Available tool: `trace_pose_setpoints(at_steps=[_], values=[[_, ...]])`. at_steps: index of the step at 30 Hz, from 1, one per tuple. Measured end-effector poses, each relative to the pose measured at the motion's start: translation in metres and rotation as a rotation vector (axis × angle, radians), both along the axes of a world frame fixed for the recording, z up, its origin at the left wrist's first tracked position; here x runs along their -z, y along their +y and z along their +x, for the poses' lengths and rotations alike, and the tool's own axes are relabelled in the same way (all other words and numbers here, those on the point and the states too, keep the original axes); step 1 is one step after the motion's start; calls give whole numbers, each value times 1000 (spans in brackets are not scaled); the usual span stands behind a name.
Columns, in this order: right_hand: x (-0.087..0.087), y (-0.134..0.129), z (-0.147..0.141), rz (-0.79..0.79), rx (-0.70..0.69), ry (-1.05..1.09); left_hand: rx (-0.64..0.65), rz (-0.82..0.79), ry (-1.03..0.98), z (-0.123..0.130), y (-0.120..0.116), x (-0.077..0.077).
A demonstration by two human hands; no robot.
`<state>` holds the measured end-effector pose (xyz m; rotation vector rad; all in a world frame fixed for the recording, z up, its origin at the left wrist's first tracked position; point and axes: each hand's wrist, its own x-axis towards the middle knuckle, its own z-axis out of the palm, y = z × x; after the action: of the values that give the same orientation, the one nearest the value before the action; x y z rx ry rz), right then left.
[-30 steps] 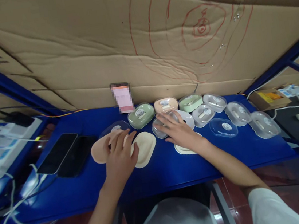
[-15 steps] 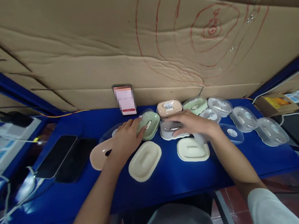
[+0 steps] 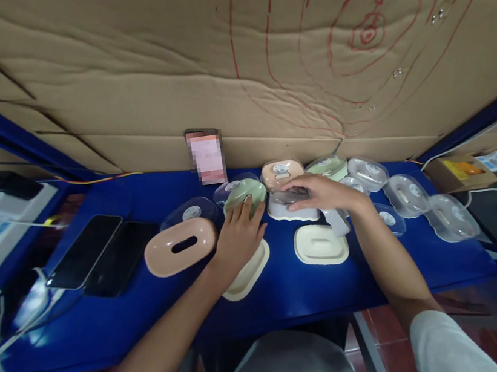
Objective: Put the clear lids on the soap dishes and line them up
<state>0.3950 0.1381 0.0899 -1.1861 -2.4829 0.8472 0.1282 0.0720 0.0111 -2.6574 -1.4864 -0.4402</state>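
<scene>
My left hand lies with fingers spread over the near edge of a green oval piece. Beneath its wrist is a cream oval tray, partly covered. My right hand curls round the top of a white-based box with a clear lid. A peach oval piece with a slot rests left of my left hand. A second cream tray lies below my right hand, near a greyish translucent piece.
Behind are a peach box, a green box and a propped phone. Several clear lids spread rightward. Two dark phones, cables and a power strip are at left. Cardboard walls the back.
My left hand has moved right, off the peach piece, onto the near part of the green piece, which now sits at a flatter angle. My right hand remains at the white-based box. The view has shifted slightly.
</scene>
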Motion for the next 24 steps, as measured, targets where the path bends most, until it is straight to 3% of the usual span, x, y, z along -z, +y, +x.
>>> trace_pose_setpoints(at_steps=[5,13,17,24], values=[[-10,-7,0,25,56,-42,-138,-30,-57,1,3,5],[4,-9,-15,104,-40,-94,-115,-33,-118,-2,10,6],[2,-8,-14,73,-102,-57,-107,-40,-164,-2,9,3],[1,-8,-13,48,-54,-57,-114,-24,-215,-2,6,-4]])
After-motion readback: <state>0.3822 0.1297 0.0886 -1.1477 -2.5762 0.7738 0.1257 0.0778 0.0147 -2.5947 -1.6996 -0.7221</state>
